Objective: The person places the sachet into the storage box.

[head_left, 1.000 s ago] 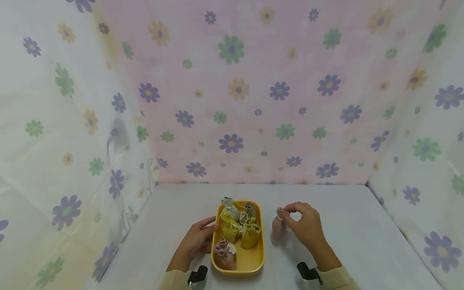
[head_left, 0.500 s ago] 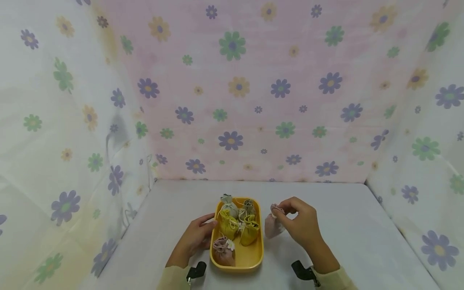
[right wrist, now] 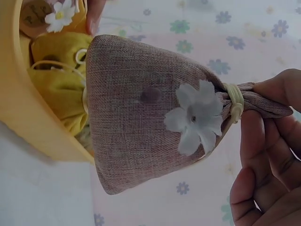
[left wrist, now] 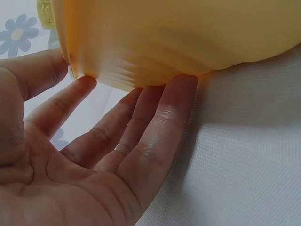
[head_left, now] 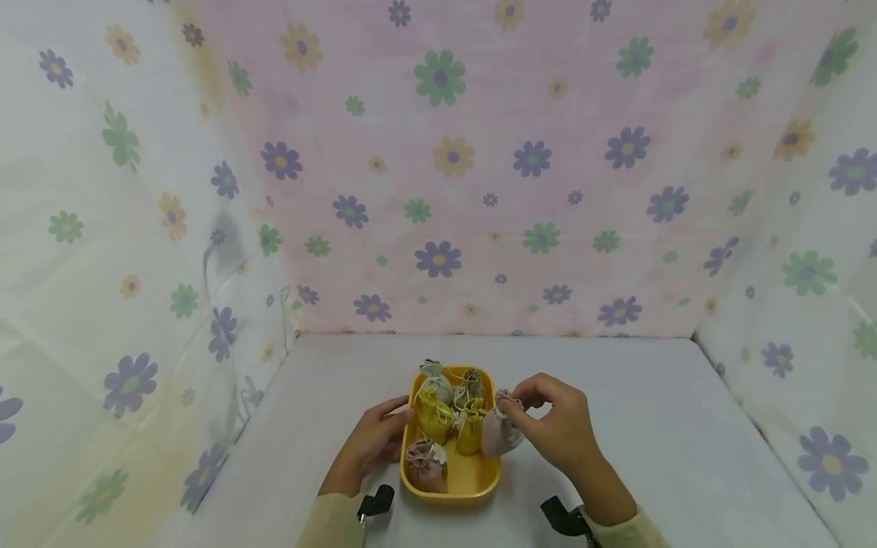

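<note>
My right hand (head_left: 558,418) pinches the gathered neck of a dusty-pink drawstring pouch (head_left: 499,435), held over the right rim of a yellow tray (head_left: 474,481). The right wrist view shows this pouch (right wrist: 131,117) with a white cloth flower (right wrist: 195,117) and a cream cord tied round its neck. At the tray's left side is my left hand (head_left: 373,438). In the left wrist view its fingertips (left wrist: 181,89) rest against the tray's outer wall, the thumb at the rim. Inside the tray, another pink pouch (head_left: 426,466) lies at the near left.
Two yellow pouches (head_left: 470,430) sit mid-tray. Behind them are a pale grey-green pouch (head_left: 436,383) and an olive-grey one (head_left: 473,384). A white cloth covers the table (head_left: 658,434), and flower-printed curtains (head_left: 438,190) enclose the back and sides.
My right hand has carried the pink pouch leftward, from the table right of the tray to above the tray's right rim. The left hand stays at the tray's side.
</note>
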Demonstrator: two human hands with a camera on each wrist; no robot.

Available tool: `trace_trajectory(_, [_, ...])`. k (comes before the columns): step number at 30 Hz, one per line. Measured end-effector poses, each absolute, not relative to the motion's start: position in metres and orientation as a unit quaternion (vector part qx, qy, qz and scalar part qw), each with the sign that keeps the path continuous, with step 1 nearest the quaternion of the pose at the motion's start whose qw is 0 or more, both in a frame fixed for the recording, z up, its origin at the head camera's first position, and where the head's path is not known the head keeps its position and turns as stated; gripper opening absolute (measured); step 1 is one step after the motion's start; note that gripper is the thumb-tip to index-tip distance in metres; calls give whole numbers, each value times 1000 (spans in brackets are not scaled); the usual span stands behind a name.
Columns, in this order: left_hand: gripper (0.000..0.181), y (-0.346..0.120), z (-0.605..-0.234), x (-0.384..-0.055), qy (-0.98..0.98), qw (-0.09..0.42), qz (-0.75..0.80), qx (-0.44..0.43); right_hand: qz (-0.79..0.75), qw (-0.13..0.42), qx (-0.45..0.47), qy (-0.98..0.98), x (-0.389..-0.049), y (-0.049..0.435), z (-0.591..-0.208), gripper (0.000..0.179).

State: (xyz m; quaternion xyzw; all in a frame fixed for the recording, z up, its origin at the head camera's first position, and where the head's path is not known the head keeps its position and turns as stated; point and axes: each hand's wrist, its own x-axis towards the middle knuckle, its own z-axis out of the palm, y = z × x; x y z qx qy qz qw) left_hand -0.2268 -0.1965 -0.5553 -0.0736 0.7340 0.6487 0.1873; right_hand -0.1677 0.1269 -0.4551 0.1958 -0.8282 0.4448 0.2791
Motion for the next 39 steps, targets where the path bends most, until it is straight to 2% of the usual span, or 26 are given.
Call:
trace_trajectory(7, [58, -192, -553, -231, 735, 182, 648, -82, 462, 258, 220, -820, -163, 114, -455, 21])
trace_trajectory(21, [62, -195, -554, -229, 730, 185, 652, -87, 490, 234, 251, -801, -157, 94, -471, 21])
trace_trajectory(39, [64, -196, -555, -228, 727, 185, 655, -86, 491, 166, 243, -820, -155, 89, -494, 19])
